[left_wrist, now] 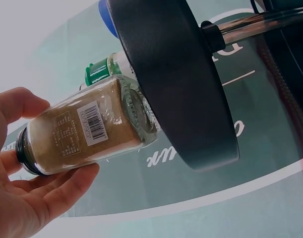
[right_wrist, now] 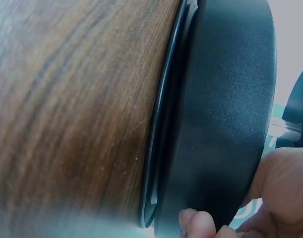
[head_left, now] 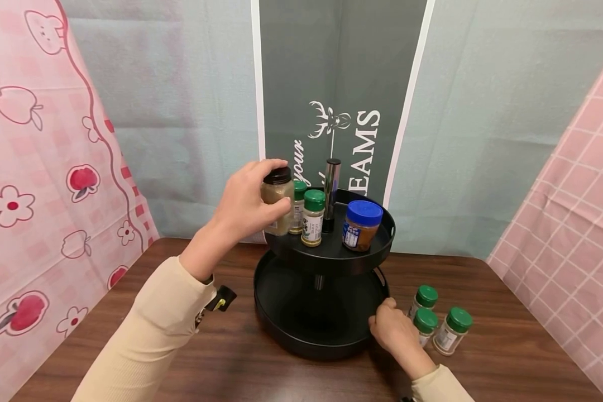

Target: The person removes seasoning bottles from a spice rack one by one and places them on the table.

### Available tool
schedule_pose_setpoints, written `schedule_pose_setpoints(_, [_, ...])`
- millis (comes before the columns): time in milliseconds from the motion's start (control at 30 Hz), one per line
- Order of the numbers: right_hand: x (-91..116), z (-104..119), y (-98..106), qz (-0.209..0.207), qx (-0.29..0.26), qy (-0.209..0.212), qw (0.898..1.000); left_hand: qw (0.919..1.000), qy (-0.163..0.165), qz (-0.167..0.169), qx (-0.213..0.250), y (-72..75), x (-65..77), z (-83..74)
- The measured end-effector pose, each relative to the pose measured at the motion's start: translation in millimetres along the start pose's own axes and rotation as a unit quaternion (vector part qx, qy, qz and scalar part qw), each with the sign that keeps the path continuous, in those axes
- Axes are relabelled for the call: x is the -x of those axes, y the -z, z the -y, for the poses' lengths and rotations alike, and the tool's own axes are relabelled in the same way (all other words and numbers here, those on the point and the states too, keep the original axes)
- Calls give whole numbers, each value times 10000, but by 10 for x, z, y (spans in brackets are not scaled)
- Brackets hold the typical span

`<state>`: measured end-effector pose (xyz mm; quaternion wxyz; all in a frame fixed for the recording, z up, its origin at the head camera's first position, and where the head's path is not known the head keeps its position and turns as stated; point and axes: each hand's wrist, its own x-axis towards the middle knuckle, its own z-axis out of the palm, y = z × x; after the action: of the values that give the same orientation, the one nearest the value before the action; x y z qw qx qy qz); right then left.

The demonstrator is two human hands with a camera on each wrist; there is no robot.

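Observation:
My left hand [head_left: 248,201] grips a glass spice jar [left_wrist: 87,126] with a black lid and tan powder inside. In the left wrist view the jar's base is beside the wall of the upper tier; whether they touch I cannot tell. The black two-tier rack [head_left: 321,353] stands on the table. My right hand [head_left: 396,333] pinches the lower tier's rim, its thumb over the edge and fingertips against the outer wall [right_wrist: 220,124]. On the upper tier are two green-capped spice bottles [head_left: 312,220] and a blue-lidded jar [head_left: 363,226], around a metal post [head_left: 332,192].
Three green-capped bottles [head_left: 447,333] stand on the wooden table [head_left: 507,357] right of the rack, close to my right hand. A grey-green curtain [head_left: 181,111] hangs behind. Pink patterned cloths [head_left: 40,167] flank both sides.

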<state>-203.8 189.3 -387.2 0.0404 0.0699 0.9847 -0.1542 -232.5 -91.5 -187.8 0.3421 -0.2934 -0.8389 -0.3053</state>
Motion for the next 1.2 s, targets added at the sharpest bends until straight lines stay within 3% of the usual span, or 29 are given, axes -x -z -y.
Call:
schedule_pose_setpoints(200, [-4, -1, 2, 79, -2, -1, 10000, 9998, -81, -136, -75, 48, 61, 35])
schedule_pose_setpoints(667, [-2, 13, -9, 70, -23, 76, 9999, 9995, 98, -244, -195, 195, 220, 156])
schedule_pose_setpoints(967, [0, 2, -5, 42, -39, 39, 10000, 9993, 301, 53, -216, 267, 260, 224])
schedule_pose_setpoints(1200, [-2, -4, -2, 27, -43, 41, 10000, 9959, 679, 438, -395, 280, 312, 287])
